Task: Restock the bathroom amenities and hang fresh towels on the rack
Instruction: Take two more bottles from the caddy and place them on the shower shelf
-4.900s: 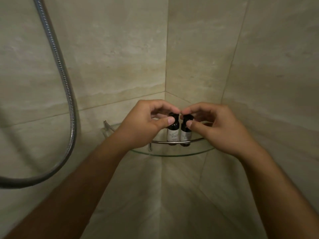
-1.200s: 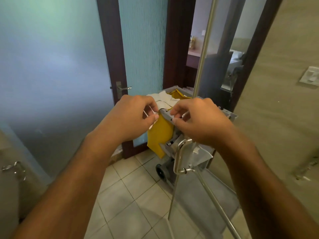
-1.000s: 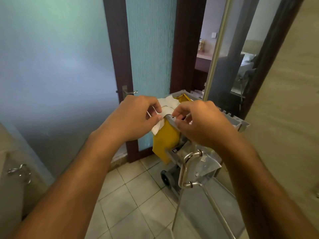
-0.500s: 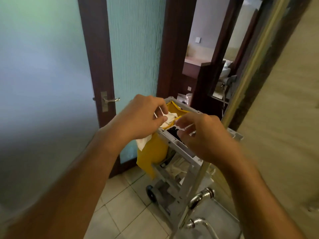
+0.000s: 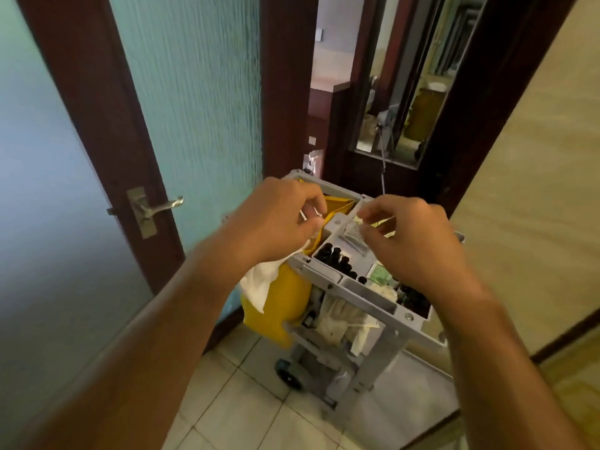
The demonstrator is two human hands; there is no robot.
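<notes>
A grey housekeeping cart [image 5: 370, 306] stands in the doorway ahead. Its top tray holds several small dark bottles [image 5: 334, 258], a clear packet [image 5: 352, 235] and green packets [image 5: 380, 276]. A yellow bag [image 5: 285, 303] hangs on its left side with a white cloth [image 5: 259, 280] draped over it. Crumpled pale cloths [image 5: 341, 319] lie on the lower shelf. My left hand [image 5: 279, 219] hovers over the bag's rim, its curled fingers pinching a thin white scrap. Above the tray, my right hand [image 5: 412, 245] pinches a small pale scrap, too small to identify.
A frosted glass door with a dark wooden frame and a metal lever handle [image 5: 156, 206] stands to the left. A beige stone wall [image 5: 535, 190] runs along the right. The tiled floor [image 5: 240, 401] lies in front of the cart, and a mirror hangs beyond it.
Five seconds ago both hands were at two bottles on the shower's glass corner shelf. I have since turned and come up to the cart, and the glass shower door has left the view.
</notes>
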